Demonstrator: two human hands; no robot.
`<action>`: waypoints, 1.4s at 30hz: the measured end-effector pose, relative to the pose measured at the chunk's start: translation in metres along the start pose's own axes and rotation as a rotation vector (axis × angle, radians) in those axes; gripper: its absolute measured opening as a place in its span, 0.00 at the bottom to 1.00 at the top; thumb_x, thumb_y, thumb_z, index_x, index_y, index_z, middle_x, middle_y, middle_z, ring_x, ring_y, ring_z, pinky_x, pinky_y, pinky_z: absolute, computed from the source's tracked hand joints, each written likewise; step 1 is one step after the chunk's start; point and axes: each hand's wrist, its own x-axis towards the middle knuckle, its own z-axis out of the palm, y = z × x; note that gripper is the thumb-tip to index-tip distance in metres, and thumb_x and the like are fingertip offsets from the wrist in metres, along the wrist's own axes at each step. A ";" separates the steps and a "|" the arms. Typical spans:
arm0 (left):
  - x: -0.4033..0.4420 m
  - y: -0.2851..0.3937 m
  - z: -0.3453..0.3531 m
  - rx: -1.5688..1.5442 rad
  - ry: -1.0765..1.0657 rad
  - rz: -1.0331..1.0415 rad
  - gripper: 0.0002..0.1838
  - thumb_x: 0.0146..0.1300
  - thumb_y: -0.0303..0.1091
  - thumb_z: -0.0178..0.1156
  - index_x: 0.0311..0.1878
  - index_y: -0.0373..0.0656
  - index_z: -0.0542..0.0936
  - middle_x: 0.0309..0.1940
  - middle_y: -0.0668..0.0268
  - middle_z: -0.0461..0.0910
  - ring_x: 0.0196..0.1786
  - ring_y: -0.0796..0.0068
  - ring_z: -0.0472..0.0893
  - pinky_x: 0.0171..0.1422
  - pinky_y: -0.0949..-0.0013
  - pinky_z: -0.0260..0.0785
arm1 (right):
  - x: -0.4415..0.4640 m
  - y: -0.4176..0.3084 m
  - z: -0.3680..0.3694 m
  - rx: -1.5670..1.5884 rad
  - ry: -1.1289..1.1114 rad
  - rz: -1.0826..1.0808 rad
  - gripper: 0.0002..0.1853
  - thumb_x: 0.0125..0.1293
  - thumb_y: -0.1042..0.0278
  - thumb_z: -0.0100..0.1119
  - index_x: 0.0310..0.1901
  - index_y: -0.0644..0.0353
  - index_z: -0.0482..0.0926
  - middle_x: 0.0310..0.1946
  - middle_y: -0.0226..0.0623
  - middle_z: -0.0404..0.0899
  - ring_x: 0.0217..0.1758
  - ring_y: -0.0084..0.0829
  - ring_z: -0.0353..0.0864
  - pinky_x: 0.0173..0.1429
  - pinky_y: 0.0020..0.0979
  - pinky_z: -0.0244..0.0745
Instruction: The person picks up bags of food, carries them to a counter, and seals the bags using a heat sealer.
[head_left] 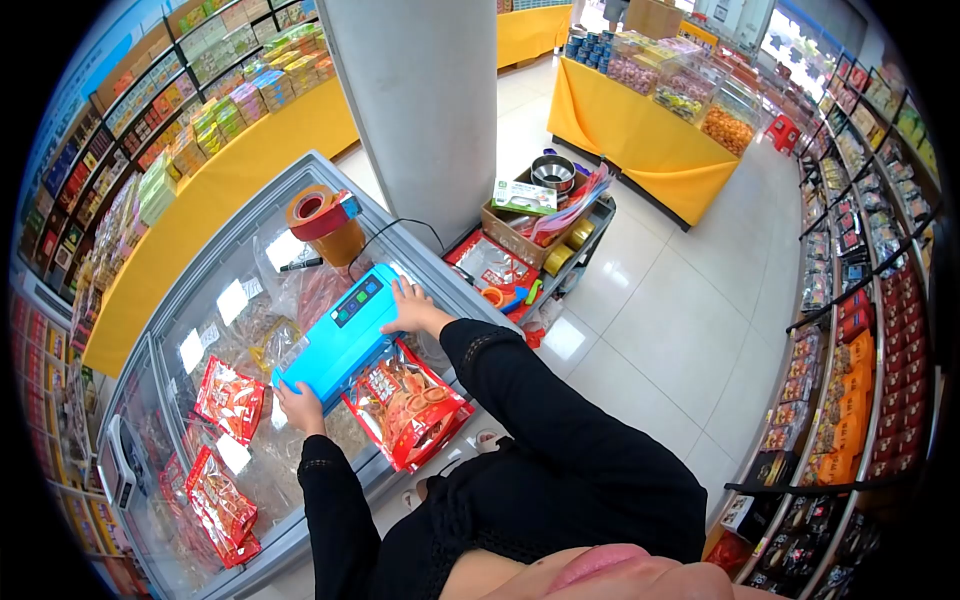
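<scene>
A bright blue vacuum sealer lies on the glass lid of a chest freezer. My left hand rests on its near left end, fingers apart. At the other end, beside the button panel, my right hand lies with spread fingers. A red printed snack bag sits against the sealer's front edge, between my arms; whether its mouth is inside the sealer is hidden. More red snack bags lie to the left, one close to my left hand and others lower down.
Tape rolls stand on the freezer behind the sealer, near a black cable. A white scale is at the far left. Beside the grey pillar stands a loaded cart. Stocked shelves line the right side.
</scene>
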 end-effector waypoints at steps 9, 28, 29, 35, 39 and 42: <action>-0.001 0.001 -0.002 0.001 0.004 0.003 0.26 0.56 0.45 0.42 0.57 0.43 0.64 0.60 0.57 0.59 0.57 0.57 0.65 0.55 0.56 0.61 | 0.000 0.001 0.001 -0.005 0.002 -0.002 0.60 0.37 0.38 0.63 0.64 0.60 0.36 0.66 0.45 0.31 0.66 0.52 0.37 0.61 0.55 0.46; 0.028 -0.037 0.035 -0.261 -0.015 -0.302 0.26 0.58 0.52 0.44 0.35 0.34 0.75 0.30 0.45 0.76 0.37 0.45 0.75 0.41 0.53 0.66 | 0.022 0.002 0.023 -0.028 0.308 0.084 0.41 0.55 0.36 0.41 0.62 0.60 0.50 0.62 0.45 0.49 0.63 0.50 0.52 0.61 0.49 0.50; 0.024 -0.030 0.023 -0.233 -0.089 -0.336 0.28 0.57 0.53 0.43 0.35 0.32 0.75 0.31 0.44 0.76 0.38 0.46 0.75 0.42 0.53 0.66 | 0.024 0.002 0.019 -0.001 0.312 0.123 0.40 0.55 0.36 0.41 0.59 0.63 0.54 0.60 0.48 0.53 0.61 0.50 0.54 0.60 0.47 0.53; 0.024 -0.016 -0.003 -0.145 -0.189 -0.359 0.31 0.55 0.58 0.43 0.33 0.32 0.77 0.31 0.45 0.76 0.39 0.48 0.76 0.44 0.56 0.67 | 0.049 -0.009 0.003 0.026 0.325 0.338 0.40 0.56 0.34 0.35 0.48 0.72 0.66 0.49 0.57 0.66 0.55 0.50 0.65 0.55 0.43 0.61; 0.026 -0.013 -0.012 -0.080 -0.213 -0.320 0.31 0.54 0.58 0.43 0.33 0.33 0.77 0.31 0.47 0.77 0.37 0.49 0.77 0.44 0.57 0.68 | 0.050 -0.015 0.004 -0.066 0.302 0.351 0.42 0.56 0.32 0.31 0.44 0.73 0.69 0.43 0.57 0.72 0.50 0.49 0.71 0.52 0.42 0.65; 0.025 -0.012 -0.014 -0.056 -0.232 -0.315 0.32 0.54 0.58 0.42 0.33 0.33 0.76 0.31 0.47 0.77 0.36 0.49 0.77 0.43 0.57 0.68 | 0.049 -0.018 0.003 -0.170 0.265 0.333 0.42 0.56 0.32 0.30 0.44 0.73 0.69 0.42 0.56 0.73 0.48 0.49 0.72 0.51 0.40 0.66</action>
